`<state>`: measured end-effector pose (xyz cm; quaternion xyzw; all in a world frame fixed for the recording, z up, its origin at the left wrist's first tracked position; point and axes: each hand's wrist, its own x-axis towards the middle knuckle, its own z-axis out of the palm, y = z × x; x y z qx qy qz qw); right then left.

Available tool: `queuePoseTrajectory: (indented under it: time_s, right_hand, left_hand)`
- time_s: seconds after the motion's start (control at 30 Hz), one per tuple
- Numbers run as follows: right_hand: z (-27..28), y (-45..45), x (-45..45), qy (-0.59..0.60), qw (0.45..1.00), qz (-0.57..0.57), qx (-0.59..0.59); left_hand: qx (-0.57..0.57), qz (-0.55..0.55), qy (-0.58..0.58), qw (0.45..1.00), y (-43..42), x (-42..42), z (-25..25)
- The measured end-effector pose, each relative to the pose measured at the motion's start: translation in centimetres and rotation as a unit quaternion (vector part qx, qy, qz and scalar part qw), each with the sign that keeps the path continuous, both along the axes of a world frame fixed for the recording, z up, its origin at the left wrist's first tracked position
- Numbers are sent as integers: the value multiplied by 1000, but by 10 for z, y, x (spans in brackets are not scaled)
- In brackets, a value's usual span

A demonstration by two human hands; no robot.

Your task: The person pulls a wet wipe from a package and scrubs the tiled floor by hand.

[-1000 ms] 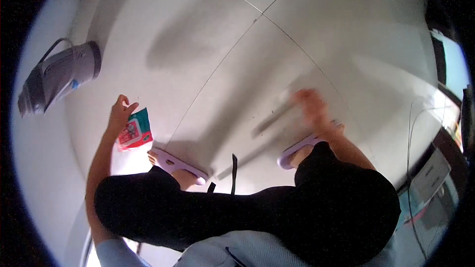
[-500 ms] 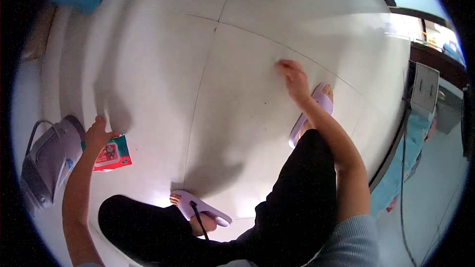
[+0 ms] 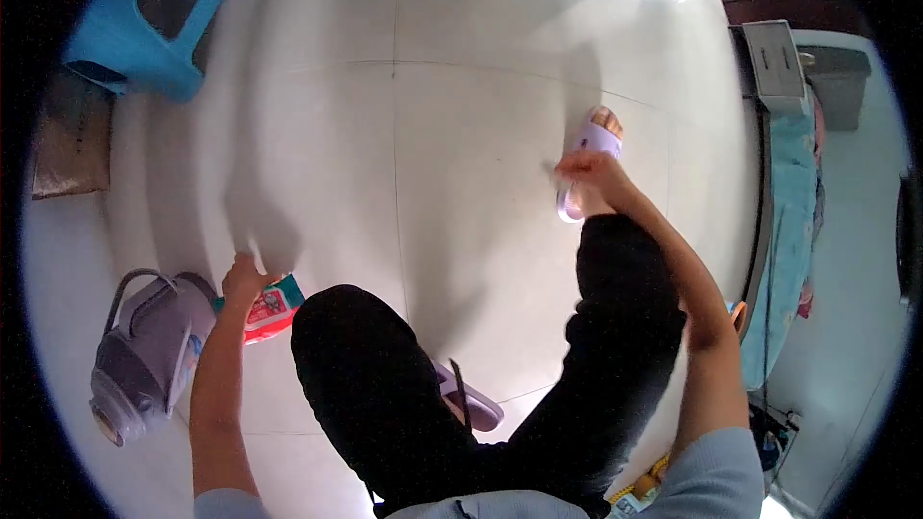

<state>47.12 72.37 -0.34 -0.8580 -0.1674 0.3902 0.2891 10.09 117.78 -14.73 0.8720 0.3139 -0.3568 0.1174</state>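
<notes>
My left hand (image 3: 247,279) is closed on the red and green packet (image 3: 272,309), which hangs beside my left knee above the floor. A grey-purple bag (image 3: 154,351) lies just left of that forearm. My right hand (image 3: 591,176) is over my right foot, in front of the purple slipper (image 3: 598,139). Its fingers look drawn together, and whatever they may hold is too small to make out. The other slipper (image 3: 481,408) shows partly behind my left leg.
A blue plastic stool (image 3: 144,43) stands at the upper left, above a brown box (image 3: 72,144). On the right are a small grey drawer unit (image 3: 775,62), a bed edge with light blue cloth (image 3: 788,231), a grey bin (image 3: 836,82) and cables.
The view has swung rightward, bringing in the stool and box. My right hand has moved back over my right foot. The packet stays in my left hand, and my legs have shifted.
</notes>
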Motion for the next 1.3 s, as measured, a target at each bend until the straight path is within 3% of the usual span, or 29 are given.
queuePoseTrajectory:
  time_s: [0.03, 0.07, 0.13, 0.17, 0.2, 0.27, 0.3, 0.33, 0.4, 0.43, 0.53, 0.57, 0.6, 0.63, 0.67, 0.73, 0.77, 0.8, 0.83, 0.87, 0.9, 0.93, 1.0, 1.03, 1.1, 1.13, 1.2, 1.27, 1.3]
  right_hand:
    - [23, 6, -18, 60, 997, 36, -28]
    - [20, -7, -22, 30, 993, 116, 12]
    - [7, -15, -59, 74, 991, 104, -43]
    - [-1, -17, -86, 208, 976, 42, 53]
    - [43, 26, -111, 140, 973, 169, -75]
    - [-6, 4, -148, 283, 951, 124, -19]
    - [-13, 6, -150, 286, 946, 150, -5]
    - [-19, 8, -145, 330, 938, 95, -42]
    - [-80, -27, -133, 328, 935, -105, 88]
    - [-83, -23, -117, 217, 963, -130, 90]
    - [-127, -35, -34, 117, 932, -232, 252]
    - [-132, -34, 3, 18, 952, -236, 195]
    - [-144, -40, 44, -49, 942, -196, 269]
    - [-161, -45, 89, -107, 929, -229, 272]
    - [-146, -31, 125, -158, 939, -240, 189]
    - [-162, -21, 187, -252, 895, -286, 230]
    - [-168, -15, 211, -284, 899, -293, 156]
    - [-174, -5, 223, -302, 902, -273, 145]
    - [-181, 9, 222, -318, 904, -253, 133]
    - [-181, 17, 208, -507, 860, -51, 26]
    - [-191, 29, 194, -455, 881, -102, 80]
    - [-187, 38, 170, -523, 849, -27, 66]
    - [-199, 39, 135, -404, 908, -19, 107]
    - [-186, 40, 113, -356, 923, -21, 142]
    - [-191, 21, 95, -287, 928, 128, 199]
    - [-188, 19, 99, -289, 929, 121, 200]
    - [-170, 16, 106, -249, 948, 45, 195]
    - [-169, 6, 154, -292, 920, -148, 218]
    - [-187, -11, 189, -416, 868, -166, 213]
  left_hand:
    - [0, 12, 19, 1000, -3, 8, 11]
    - [-2, 28, 41, 999, -8, 11, 17]
    - [19, 2, 8, 1000, 1, -14, -22]
    - [31, -13, -9, 999, 1, -14, -24]
    - [43, -27, -26, 998, 1, -13, -26]
    - [-45, 60, 63, 995, -3, 12, 15]
    - [-20, 47, 46, 998, -8, 13, 21]
    - [6, 35, 29, 999, -12, 15, 27]
    - [-16, 36, 57, 998, -7, 8, 12]
    - [-1, 12, 3, 1000, -1, -11, -12]
    - [3, 5, -3, 1000, 3, -17, -19]
    - [23, -7, 13, 1000, 1, -17, -19]
    - [25, -6, 18, 1000, -1, -8, -9]
    - [1, 34, 58, 998, -3, 6, 8]
    - [-23, 74, 99, 992, -7, 16, 15]
    - [17, 13, 83, 996, 2, -17, -12]
    - [12, -14, 4, 1000, 14, -41, -28]
    - [5, -42, -75, 996, 17, -46, -38]
    - [24, -39, -26, 999, 10, -32, -28]
    - [41, -37, 25, 998, 1, -16, -18]
    - [45, -38, 29, 998, 4, -23, -21]
    - [33, -47, 31, 998, 5, -22, -19]
    - [9, -65, 37, 997, 7, -19, -15]
    - [9, 9, 49, 999, -5, 1, 0]
    - [14, 77, 60, 995, -2, -8, -6]
    - [52, 11, 20, 998, 18, -49, -33]
    - [90, -63, -19, 994, 13, -32, -25]
    - [28, 113, 46, 992, 7, -18, -12]
    - [11, 168, 67, 983, 10, -19, -15]
